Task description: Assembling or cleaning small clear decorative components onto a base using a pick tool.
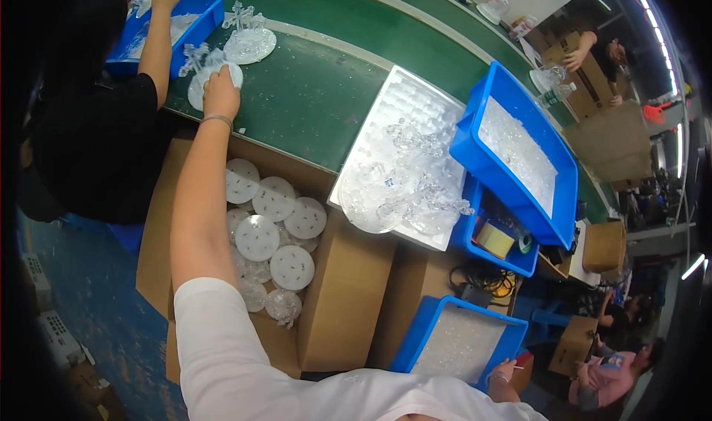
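My left hand (222,95) reaches far across to the green bench, its fingers closed on a clear plastic ornament (196,87) with a round base. A similar ornament (250,44) stands just beyond it. At the lower right, my right hand (503,370) is beside the rim of a blue tray (428,311) that holds clear granules. Its fingers are curled, and a thin pale thing shows at them; what it is I cannot make out. Below my left forearm, an open cardboard box (346,295) contains several clear ornaments with round discs (257,237).
A white foam tray (368,136) bears clear ornaments. Beside it, a tilted blue tray (469,134) of granules rests above another blue bin (528,262) with tape rolls. A co-worker in black (96,147) works at a blue tray (215,13) on the left. Other people are at right.
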`<move>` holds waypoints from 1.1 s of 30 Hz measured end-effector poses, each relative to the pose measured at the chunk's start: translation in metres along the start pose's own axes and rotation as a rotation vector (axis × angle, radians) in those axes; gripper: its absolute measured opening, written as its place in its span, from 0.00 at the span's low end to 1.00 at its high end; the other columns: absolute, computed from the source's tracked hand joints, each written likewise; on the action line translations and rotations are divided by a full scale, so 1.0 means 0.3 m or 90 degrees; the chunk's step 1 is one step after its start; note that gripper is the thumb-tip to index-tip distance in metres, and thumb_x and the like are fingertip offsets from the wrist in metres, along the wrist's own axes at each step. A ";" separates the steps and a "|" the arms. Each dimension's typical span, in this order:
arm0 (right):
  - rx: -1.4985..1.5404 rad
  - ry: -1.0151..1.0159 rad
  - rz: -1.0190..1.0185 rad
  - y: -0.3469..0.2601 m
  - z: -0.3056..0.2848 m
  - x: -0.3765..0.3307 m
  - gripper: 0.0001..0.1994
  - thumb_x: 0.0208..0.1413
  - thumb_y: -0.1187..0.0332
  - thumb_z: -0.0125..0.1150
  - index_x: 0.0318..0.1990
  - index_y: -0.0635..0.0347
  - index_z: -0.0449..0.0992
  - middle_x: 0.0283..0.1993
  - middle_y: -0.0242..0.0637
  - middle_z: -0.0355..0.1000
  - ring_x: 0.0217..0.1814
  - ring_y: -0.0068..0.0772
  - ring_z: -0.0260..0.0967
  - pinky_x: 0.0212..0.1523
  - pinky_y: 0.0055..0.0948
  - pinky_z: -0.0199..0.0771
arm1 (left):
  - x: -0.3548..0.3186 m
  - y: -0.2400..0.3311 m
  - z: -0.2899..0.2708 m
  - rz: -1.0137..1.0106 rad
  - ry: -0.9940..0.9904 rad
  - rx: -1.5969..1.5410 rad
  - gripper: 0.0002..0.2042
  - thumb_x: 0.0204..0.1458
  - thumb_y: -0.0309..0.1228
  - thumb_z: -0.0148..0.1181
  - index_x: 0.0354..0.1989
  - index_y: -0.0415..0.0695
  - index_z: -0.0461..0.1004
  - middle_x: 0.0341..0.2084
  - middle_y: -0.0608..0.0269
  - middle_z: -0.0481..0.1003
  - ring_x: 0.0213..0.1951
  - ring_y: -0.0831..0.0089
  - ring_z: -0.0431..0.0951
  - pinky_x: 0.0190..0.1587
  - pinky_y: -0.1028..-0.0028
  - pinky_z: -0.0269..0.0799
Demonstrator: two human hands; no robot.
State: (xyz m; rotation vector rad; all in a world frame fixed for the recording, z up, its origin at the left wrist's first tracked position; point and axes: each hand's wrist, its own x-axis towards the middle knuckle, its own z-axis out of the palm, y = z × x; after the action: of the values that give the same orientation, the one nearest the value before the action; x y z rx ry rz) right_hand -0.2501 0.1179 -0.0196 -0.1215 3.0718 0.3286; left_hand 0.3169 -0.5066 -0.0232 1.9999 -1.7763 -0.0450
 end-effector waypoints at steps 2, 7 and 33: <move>0.009 0.025 -0.011 0.032 0.040 0.025 0.13 0.56 0.63 0.33 0.40 0.64 0.59 0.41 0.53 0.65 0.42 0.50 0.64 0.40 0.38 0.65 | -0.042 0.013 -0.027 0.018 0.046 0.032 0.19 0.39 0.26 0.53 0.44 0.41 0.63 0.38 0.52 0.65 0.42 0.56 0.65 0.42 0.63 0.63; 0.024 0.061 -0.013 0.113 0.114 0.101 0.13 0.55 0.62 0.35 0.40 0.64 0.59 0.38 0.53 0.66 0.39 0.50 0.65 0.37 0.39 0.65 | -0.139 0.054 -0.060 0.076 0.053 -0.003 0.05 0.38 0.24 0.49 0.22 0.41 0.73 0.24 0.53 0.69 0.33 0.57 0.68 0.35 0.64 0.64; 0.204 0.030 -0.463 0.231 0.045 0.135 0.12 0.51 0.63 0.45 0.38 0.62 0.62 0.26 0.52 0.66 0.30 0.54 0.64 0.28 0.44 0.63 | -0.923 0.680 -0.684 0.262 -0.092 -0.425 0.09 0.36 0.20 0.57 0.29 0.37 0.74 0.18 0.62 0.73 0.22 0.81 0.71 0.26 0.83 0.65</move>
State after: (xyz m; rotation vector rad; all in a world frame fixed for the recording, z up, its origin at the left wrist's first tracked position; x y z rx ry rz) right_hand -0.2956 0.1855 -0.0208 -1.1818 2.8091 -0.2046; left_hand 0.1473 -0.1917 0.1568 1.1715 -1.8954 -0.5792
